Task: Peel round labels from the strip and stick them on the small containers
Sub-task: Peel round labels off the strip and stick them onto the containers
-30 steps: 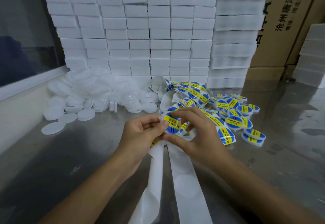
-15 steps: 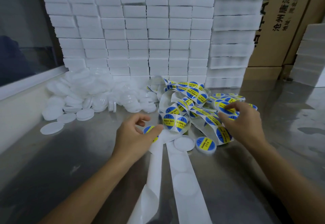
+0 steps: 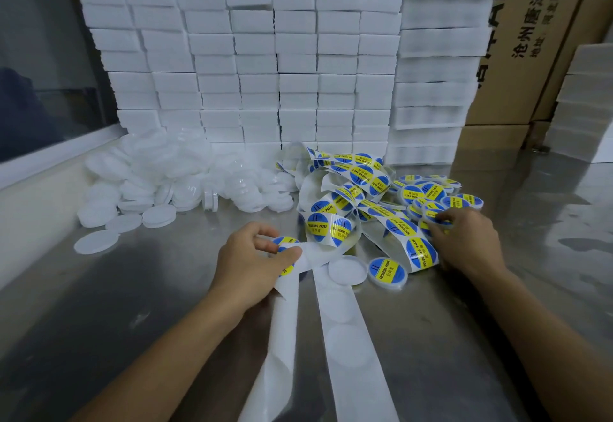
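We see left hand (image 3: 252, 260) fingers pinching label strip (image 3: 326, 227); two spent tails run lengthwise toward us. Right hand (image 3: 466, 242) fingers curled on labelled container (image 3: 437, 217).

I have 2 hands over the table (image 3: 547, 289): my left hand (image 3: 252, 265) and my right hand (image 3: 464, 242). 2 bare white strips (image 3: 351, 348) of backing run toward me. 2 containers sit alone near them, 1 labelled container (image 3: 387, 271) and 1 plain white container (image 3: 347, 269). The plain pile (image 3: 172, 182), the labelled heap (image 3: 434, 196) and the white blocks (image 3: 258, 66) are too many to count.
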Demonstrator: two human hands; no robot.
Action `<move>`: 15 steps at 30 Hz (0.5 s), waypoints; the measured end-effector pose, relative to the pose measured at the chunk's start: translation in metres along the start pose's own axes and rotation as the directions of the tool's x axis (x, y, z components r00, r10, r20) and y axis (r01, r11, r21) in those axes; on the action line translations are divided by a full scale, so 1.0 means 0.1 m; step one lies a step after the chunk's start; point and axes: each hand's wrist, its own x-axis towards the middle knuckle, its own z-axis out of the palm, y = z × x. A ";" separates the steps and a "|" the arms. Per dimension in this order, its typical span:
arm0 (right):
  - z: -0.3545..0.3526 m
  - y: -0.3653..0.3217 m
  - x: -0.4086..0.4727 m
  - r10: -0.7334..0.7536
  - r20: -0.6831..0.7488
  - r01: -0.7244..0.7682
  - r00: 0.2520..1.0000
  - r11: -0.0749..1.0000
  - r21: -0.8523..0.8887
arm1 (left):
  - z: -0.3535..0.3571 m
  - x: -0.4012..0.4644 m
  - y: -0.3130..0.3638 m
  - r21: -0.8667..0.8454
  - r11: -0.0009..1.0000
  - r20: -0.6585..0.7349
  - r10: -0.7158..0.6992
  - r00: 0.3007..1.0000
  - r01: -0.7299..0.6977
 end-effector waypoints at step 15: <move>-0.17 -1.08 -0.77 -0.567 -0.036 0.513 0.823 0.715 0.476 | 0.05 -0.06 0.12 -0.331 0.930 -0.043 0.153 0.987 -0.159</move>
